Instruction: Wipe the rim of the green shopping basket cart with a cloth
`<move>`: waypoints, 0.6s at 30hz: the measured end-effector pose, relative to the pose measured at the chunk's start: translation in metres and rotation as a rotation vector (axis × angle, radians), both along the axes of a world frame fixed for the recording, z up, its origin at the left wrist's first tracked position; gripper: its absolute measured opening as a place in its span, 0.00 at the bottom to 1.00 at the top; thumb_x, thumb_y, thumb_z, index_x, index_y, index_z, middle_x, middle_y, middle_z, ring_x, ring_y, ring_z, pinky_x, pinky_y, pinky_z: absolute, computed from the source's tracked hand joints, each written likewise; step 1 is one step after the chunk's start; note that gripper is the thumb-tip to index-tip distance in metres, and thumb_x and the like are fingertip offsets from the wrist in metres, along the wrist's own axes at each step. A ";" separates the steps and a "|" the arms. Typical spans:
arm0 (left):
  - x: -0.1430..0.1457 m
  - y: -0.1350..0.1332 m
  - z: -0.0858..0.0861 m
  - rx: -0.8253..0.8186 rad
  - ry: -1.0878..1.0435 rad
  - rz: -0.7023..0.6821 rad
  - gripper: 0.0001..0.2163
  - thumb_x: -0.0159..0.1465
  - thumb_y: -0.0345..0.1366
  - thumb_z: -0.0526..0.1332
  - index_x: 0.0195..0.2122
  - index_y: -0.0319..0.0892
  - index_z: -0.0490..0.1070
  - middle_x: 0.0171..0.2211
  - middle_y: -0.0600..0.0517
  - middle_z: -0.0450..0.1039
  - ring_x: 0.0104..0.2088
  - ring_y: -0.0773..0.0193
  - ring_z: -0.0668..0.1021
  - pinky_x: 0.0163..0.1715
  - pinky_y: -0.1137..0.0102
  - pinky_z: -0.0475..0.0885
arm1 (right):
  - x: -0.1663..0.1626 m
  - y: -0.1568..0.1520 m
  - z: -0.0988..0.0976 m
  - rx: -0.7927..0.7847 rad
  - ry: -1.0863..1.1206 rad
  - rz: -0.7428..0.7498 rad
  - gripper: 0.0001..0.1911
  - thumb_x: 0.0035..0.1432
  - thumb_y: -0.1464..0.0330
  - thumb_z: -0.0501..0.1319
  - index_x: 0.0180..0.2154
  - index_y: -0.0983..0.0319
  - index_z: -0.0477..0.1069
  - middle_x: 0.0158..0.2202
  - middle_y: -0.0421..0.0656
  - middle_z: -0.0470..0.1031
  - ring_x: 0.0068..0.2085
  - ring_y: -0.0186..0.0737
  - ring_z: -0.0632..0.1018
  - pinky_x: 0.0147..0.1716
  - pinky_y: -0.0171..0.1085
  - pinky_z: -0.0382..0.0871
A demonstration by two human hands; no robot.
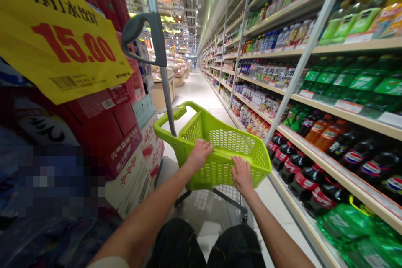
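Observation:
A lime-green plastic shopping cart (201,176) stands crosswise in front of my knees, its perforated basket open at the top. My left hand (199,154) is closed over the near rim, left of the middle. Farther right along that same rim, my right hand (242,173) is hooked with its fingertips over the inner side. I see nothing lying in the visible part of the basket. The cart's grey frame and a caster (244,214) show below. A metal pole with a grey handle (160,42) rises at the cart's left end.
Shelves of bottled drinks (354,77) line the right side, with large cola bottles (301,171) near the floor. Stacked drink cartons (125,163) crowd the left under a yellow price sign (78,46) reading 15.00. A tiled aisle (196,86) runs ahead past display stands.

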State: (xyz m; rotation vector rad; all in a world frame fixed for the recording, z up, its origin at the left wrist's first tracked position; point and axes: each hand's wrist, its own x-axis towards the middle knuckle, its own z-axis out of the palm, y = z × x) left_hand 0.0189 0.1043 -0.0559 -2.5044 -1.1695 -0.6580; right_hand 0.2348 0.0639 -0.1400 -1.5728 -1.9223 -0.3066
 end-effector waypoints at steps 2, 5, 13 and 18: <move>-0.023 0.001 0.011 0.010 -0.052 0.080 0.15 0.59 0.25 0.48 0.44 0.43 0.68 0.47 0.48 0.66 0.50 0.58 0.64 0.53 0.58 0.59 | 0.003 0.000 -0.002 0.013 0.021 0.005 0.20 0.57 0.70 0.47 0.51 0.64 0.63 0.51 0.48 0.68 0.54 0.43 0.64 0.54 0.48 0.51; -0.034 -0.003 0.017 0.011 -0.107 0.214 0.17 0.58 0.23 0.47 0.45 0.41 0.67 0.50 0.46 0.63 0.53 0.57 0.61 0.54 0.58 0.57 | -0.001 0.000 -0.004 0.038 0.058 -0.014 0.20 0.57 0.69 0.47 0.51 0.65 0.62 0.51 0.49 0.68 0.54 0.44 0.64 0.55 0.50 0.49; 0.023 -0.014 0.005 -0.110 0.019 0.082 0.13 0.58 0.27 0.49 0.43 0.37 0.67 0.46 0.44 0.67 0.49 0.57 0.65 0.53 0.59 0.59 | 0.004 -0.004 -0.003 0.022 0.024 0.018 0.21 0.57 0.70 0.47 0.52 0.63 0.61 0.52 0.48 0.67 0.54 0.43 0.64 0.54 0.49 0.50; -0.037 -0.003 0.025 -0.023 -0.100 0.308 0.19 0.57 0.21 0.46 0.48 0.35 0.64 0.52 0.42 0.62 0.56 0.57 0.61 0.55 0.60 0.58 | 0.002 -0.003 -0.008 0.051 0.049 -0.003 0.20 0.57 0.69 0.47 0.51 0.65 0.62 0.52 0.49 0.67 0.55 0.45 0.63 0.55 0.50 0.48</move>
